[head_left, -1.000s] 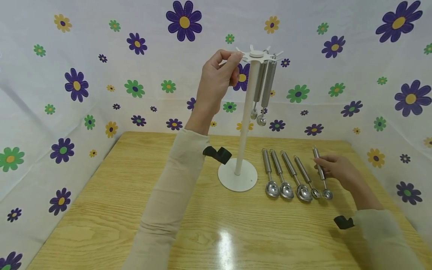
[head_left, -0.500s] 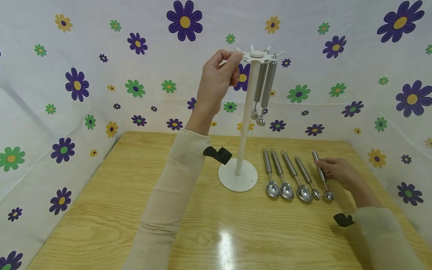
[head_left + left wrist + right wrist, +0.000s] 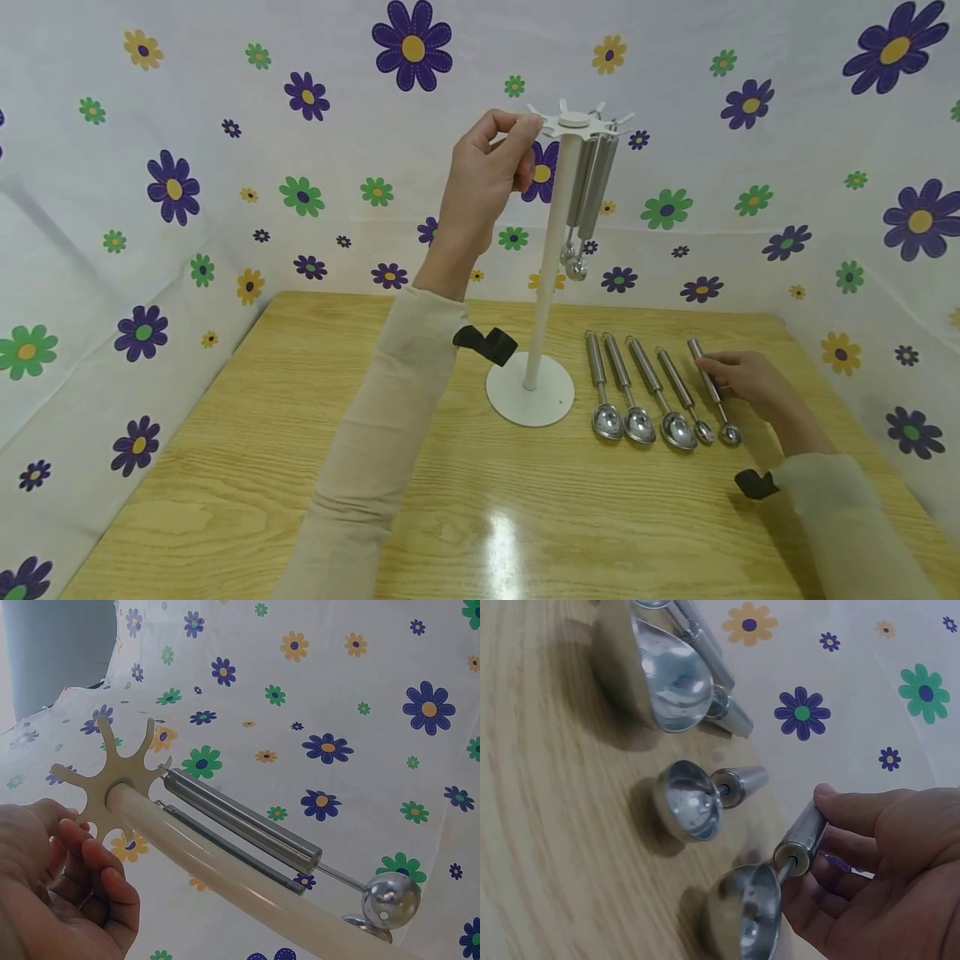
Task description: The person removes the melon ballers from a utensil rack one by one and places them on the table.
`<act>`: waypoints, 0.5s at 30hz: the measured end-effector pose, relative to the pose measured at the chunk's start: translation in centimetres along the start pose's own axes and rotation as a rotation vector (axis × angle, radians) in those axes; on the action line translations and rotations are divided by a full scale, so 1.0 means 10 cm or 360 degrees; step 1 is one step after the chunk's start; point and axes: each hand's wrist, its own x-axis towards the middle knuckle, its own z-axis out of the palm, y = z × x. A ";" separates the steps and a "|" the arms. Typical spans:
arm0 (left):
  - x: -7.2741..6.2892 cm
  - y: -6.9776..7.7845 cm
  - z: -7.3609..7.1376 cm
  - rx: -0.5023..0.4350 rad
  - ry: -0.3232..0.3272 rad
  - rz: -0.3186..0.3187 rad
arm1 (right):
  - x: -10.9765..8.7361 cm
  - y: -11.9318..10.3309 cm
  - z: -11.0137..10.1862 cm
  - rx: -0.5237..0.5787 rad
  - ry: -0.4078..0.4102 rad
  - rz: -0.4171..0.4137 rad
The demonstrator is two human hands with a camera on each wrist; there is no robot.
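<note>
My left hand (image 3: 489, 171) pinches one arm of the white hanging rack's (image 3: 546, 275) star-shaped top, with curled fingers. Two metal scoops with small bowls hang from the rack; the nearer hanging scoop (image 3: 240, 817) shows its round bowl at the lower right in the left wrist view. Over at the right of the table, my right hand (image 3: 750, 382) grips the handle of a small metal scoop (image 3: 705, 375) between thumb and fingers. Its bowl is low at the table surface; whether it touches is unclear. Left of it lies another small scoop (image 3: 675, 379).
Larger scoops (image 3: 647, 367) lie side by side between the rack and the small ones, bowls toward me. The rack's round base (image 3: 517, 408) stands on the wooden table (image 3: 300, 467). Flower-printed cloth (image 3: 337, 150) encloses the back and sides.
The handle end of the scoop in my right hand has swung slightly left and toward me, the hand moving with it. The hanging scoops sway slightly. My left hand stays at the rack top.
</note>
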 end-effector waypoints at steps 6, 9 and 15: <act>0.00 0.01 0.01 0.0000 0.0007 -0.0024 | 0.04 0.03 0.08 -0.0179 0.0085 -0.0035; 0.00 0.01 0.01 -0.0003 0.0009 -0.0030 | 0.05 0.02 0.11 -0.0195 0.0103 -0.0032; 0.01 0.00 0.00 -0.0003 0.0008 -0.0022 | 0.07 0.01 0.17 -0.0207 0.0162 -0.0029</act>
